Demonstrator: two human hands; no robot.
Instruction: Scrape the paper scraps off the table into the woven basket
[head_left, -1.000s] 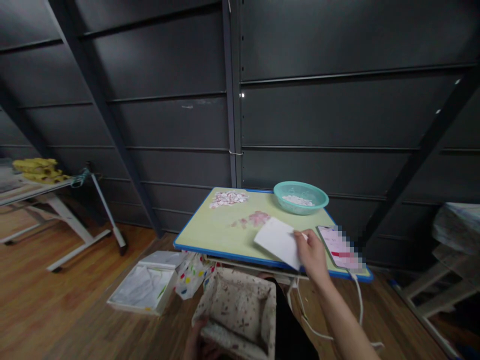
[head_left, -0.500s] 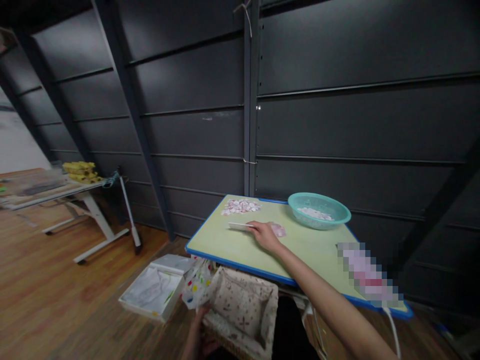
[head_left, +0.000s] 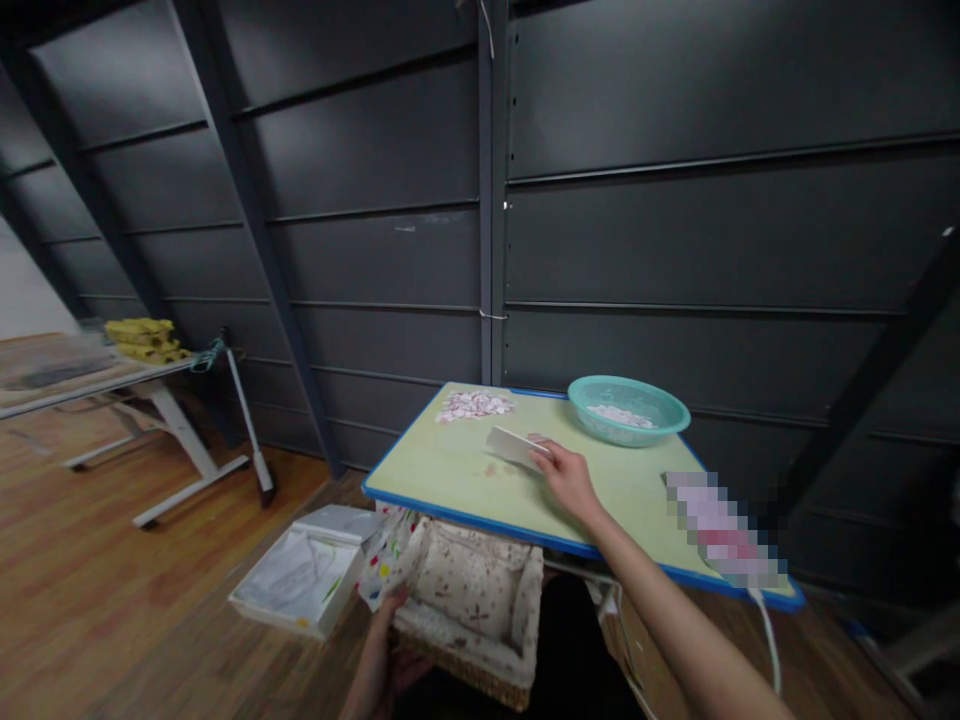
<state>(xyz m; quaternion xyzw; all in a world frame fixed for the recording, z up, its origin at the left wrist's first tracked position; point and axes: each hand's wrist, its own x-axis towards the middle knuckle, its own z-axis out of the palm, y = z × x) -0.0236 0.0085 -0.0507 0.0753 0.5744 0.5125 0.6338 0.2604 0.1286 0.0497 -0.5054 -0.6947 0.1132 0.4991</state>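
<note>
Spillage risk: your right hand (head_left: 568, 478) is pinching the flat white card (head_left: 512, 446) while sweeping across the green blue-edged worktop (head_left: 442, 480); your left hand (head_left: 390, 655) is gripping the fabric-lined wicker basket (head_left: 472, 610), so scraps could be missing it.

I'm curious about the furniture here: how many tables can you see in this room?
2. A green table with blue edging stands against the dark wall, where the right hand holds a white card. A white-legged table stands far left. Others may lie out of view.
</note>
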